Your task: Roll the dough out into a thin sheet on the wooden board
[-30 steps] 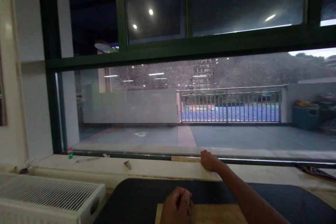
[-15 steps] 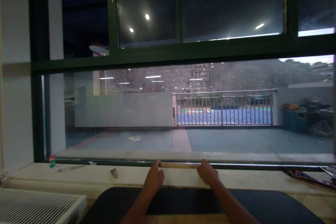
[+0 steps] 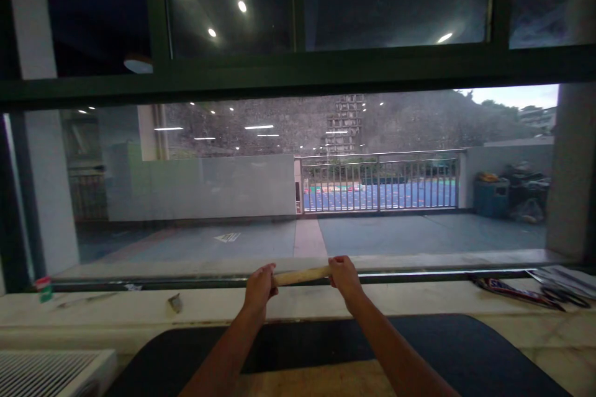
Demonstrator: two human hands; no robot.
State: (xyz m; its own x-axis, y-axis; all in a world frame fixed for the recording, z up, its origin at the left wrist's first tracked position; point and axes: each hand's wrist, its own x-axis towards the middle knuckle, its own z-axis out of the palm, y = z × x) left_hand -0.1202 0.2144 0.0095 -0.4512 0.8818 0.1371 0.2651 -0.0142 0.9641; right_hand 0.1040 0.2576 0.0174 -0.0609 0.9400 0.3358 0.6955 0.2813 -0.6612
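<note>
Between my two hands stretches a light tan strip [image 3: 302, 275], long and narrow, tilted a little up toward the right. Whether it is wood, tape or something else I cannot tell. My left hand [image 3: 259, 287] is closed on its left end, and my right hand [image 3: 343, 278] pinches the right end. Both hands are raised over the pale windowsill [image 3: 307, 308], in front of the lower window frame. The fingertips are partly hidden behind the hands. Below my arms lies a black mat [image 3: 288, 344], with a tan wooden surface [image 3: 311, 381] at its near side.
On the sill at left stand a small red-and-green container [image 3: 44, 289] and a little crumpled scrap [image 3: 174, 303]. At right lie a dark wrapper [image 3: 516, 293], black-handled scissors [image 3: 565, 296] and papers [image 3: 568, 279]. A white vented unit [image 3: 56, 372] is at lower left. The window glass rises behind.
Both hands have lifted off the sill area with the strip, which now slants instead of lying level. The view has shifted to the right and down, showing the scissors and papers.
</note>
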